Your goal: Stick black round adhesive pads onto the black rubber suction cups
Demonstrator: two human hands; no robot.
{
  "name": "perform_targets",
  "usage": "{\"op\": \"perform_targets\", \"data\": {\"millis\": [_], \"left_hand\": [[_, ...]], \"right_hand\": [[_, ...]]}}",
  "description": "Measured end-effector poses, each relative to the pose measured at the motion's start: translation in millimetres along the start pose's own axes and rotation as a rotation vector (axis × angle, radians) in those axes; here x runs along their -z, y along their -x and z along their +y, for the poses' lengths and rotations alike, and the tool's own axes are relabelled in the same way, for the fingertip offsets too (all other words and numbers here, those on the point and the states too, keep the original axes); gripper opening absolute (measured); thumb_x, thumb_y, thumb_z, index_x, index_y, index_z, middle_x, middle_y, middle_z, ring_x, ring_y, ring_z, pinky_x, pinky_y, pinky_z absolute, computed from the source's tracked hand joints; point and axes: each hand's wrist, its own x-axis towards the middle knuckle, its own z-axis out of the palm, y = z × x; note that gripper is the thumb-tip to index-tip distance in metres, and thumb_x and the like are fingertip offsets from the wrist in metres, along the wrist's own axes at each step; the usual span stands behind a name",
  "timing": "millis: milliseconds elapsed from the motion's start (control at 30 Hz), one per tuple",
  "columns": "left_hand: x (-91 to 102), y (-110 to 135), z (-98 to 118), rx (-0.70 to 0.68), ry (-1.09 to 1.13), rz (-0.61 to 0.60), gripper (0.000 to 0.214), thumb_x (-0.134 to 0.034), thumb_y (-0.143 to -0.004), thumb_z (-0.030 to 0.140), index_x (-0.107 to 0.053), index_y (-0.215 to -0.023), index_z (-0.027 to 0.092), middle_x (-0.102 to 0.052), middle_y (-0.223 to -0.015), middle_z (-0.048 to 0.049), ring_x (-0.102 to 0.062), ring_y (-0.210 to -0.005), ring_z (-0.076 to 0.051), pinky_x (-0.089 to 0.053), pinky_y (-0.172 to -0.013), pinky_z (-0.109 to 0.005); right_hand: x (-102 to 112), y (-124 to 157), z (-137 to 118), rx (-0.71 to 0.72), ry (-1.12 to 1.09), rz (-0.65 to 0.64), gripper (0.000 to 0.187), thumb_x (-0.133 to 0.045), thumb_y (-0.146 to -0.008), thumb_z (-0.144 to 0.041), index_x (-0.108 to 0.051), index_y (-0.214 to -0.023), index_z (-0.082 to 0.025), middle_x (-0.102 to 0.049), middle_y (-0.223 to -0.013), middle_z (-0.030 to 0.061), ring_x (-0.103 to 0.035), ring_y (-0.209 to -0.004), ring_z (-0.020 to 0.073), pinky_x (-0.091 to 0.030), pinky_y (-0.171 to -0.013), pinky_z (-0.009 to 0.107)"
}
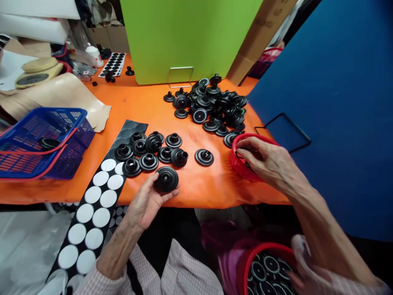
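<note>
The left hand (144, 203) cradled a black mount (166, 179) on spread fingers just over the worktop (190, 184), while the right hand (264, 159) curled its fingers over a red basket (238, 166).

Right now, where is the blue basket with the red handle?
In the head view, the blue basket sits at the left end of the orange table, just left of the long strip of white discs and the black round parts.

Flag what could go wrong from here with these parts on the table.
The round black flanged part, held loosely in the left hand close to the edge of the orange table, could slip and drop. The red plastic basket looks tilted under the right hand and might tip, spilling its contents.
</note>
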Motion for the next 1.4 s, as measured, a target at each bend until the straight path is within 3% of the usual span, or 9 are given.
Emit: {"op": "perform_targets", "data": {"millis": [100, 200, 300, 433, 700, 867, 1067, 1233, 1400], "left_hand": [[5.5, -2, -6, -0.036, -0.067, -0.028, 0.014, -0.062, -0.084, 0.021, -0.069, -0.088, 0.010, -0.069, -0.101, -0.0117, -0.066, -0.091, -0.024, -0.057, -0.081, -0.046], [9.0, -1, -8, -0.068, -0.111, -0.056, 0.017, -0.065, -0.081, 0.024, -0.071, -0.087, 0.009, -0.069, -0.098, -0.0117, -0.066, -0.090, -0.025, -0.057, -0.081, -0.046], [11.6, 2, -8, -0.113, -0.138, -0.074, 0.014, -0.067, -0.078, 0.022, -0.071, -0.081, 0.009, -0.069, -0.097, -0.0105, -0.064, -0.092, -0.025, -0.057, -0.082, -0.048], [14.0, 1, -10, -0.181, -0.199, -0.134, 0.017, -0.071, -0.076, 0.026, -0.072, -0.082, 0.010, -0.069, -0.096, -0.0094, -0.064, -0.090, -0.022, -0.056, -0.086, -0.047], [14.3, 0, -22, -0.291, -0.379, -0.149, 0.033, -0.071, -0.077, 0.037, -0.072, -0.098, 0.012, -0.071, -0.100, -0.0103, -0.065, -0.093, -0.025, -0.056, -0.083, -0.041], [16.8, 0, -25, -0.330, -0.497, -0.135, 0.031, -0.065, -0.082, 0.035, -0.072, -0.106, 0.016, -0.070, -0.112, -0.0081, -0.060, -0.113, -0.026, -0.046, -0.099, -0.033], [19.5, -1, -28, -0.369, -0.563, -0.175, 0.033, -0.069, -0.080, 0.036, -0.070, -0.106, 0.016, -0.070, -0.110, -0.0077, -0.062, -0.106, -0.024, -0.048, -0.095, -0.030], [18.0, 0, -26, -0.298, -0.471, -0.216, 0.037, -0.075, -0.074, 0.029, -0.066, -0.107, 0.014, -0.069, -0.110, -0.0090, -0.063, -0.106, -0.024, -0.051, -0.093, -0.034], [20.1, 3, -23, -0.323, -0.525, -0.334, 0.042, -0.072, -0.077, 0.026, -0.060, -0.115, 0.011, -0.067, -0.117, -0.0120, -0.064, -0.108, -0.022, -0.050, -0.098, -0.033]], "right_hand": [[-32, 29, -34, 0.063, -0.413, -0.134, 0.021, -0.051, -0.091, -0.038, -0.064, -0.095, -0.022, -0.068, -0.083, 0.0030, -0.066, -0.077, 0.0179, -0.052, -0.069, 0.033], [-76, 53, -44, 0.050, -0.370, -0.079, 0.022, -0.048, -0.092, -0.035, -0.065, -0.092, -0.020, -0.067, -0.091, 0.0072, -0.063, -0.088, 0.0219, -0.053, -0.082, 0.041], [-97, 66, -33, 0.065, -0.260, -0.002, 0.027, -0.048, -0.092, -0.034, -0.064, -0.111, -0.022, -0.064, -0.109, 0.0097, -0.057, -0.105, 0.0255, -0.048, -0.094, 0.047], [-91, 72, -37, 0.119, -0.218, 0.018, 0.024, -0.052, -0.091, -0.031, -0.062, -0.111, -0.023, -0.064, -0.102, 0.0088, -0.059, -0.097, 0.0252, -0.051, -0.087, 0.046], [-86, 82, -106, 0.055, -0.496, 0.178, 0.019, -0.056, -0.091, -0.024, -0.058, -0.109, -0.022, -0.062, -0.092, 0.0043, -0.060, -0.083, 0.0171, -0.054, -0.077, 0.034], [-96, 81, -110, 0.090, -0.479, 0.224, 0.021, -0.057, -0.090, -0.021, -0.057, -0.111, -0.022, -0.064, -0.096, 0.0056, -0.062, -0.087, 0.0180, -0.056, -0.078, 0.035], [-102, 89, -112, 0.139, -0.395, 0.231, 0.027, -0.052, -0.092, -0.019, -0.059, -0.118, -0.024, -0.062, -0.106, 0.0090, -0.062, -0.099, 0.0202, -0.056, -0.084, 0.037], [-99, 89, -111, -0.196, -0.708, 0.054, 0.039, -0.050, -0.093, -0.037, -0.052, -0.130, -0.023, -0.061, -0.119, 0.0096, -0.061, -0.106, 0.0201, -0.053, -0.091, 0.040], [-101, 81, -110, -0.341, -0.969, -0.089, 0.038, -0.060, -0.084, -0.050, -0.060, -0.109, -0.020, -0.066, -0.097, 0.0048, -0.061, -0.091, 0.0189, -0.051, -0.086, 0.036]]}}
